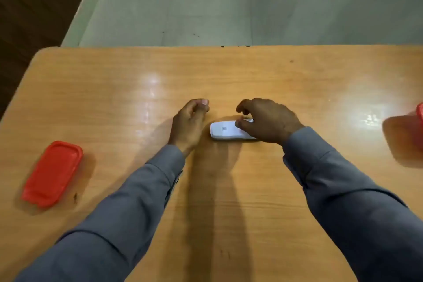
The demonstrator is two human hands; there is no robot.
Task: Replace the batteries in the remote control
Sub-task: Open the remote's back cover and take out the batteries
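Observation:
A white remote control lies on the wooden table, back side up with a small label showing, its long axis running left to right. My right hand arches over its right half, thumb and fingers curled around the body. My left hand hovers just left of the remote, fingers loosely curled, holding nothing and not touching it. No batteries are in sight.
A red plastic lid lies flat at the table's left. A red container sits at the right edge, partly cut off by the frame. The table's far edge meets a grey-green floor.

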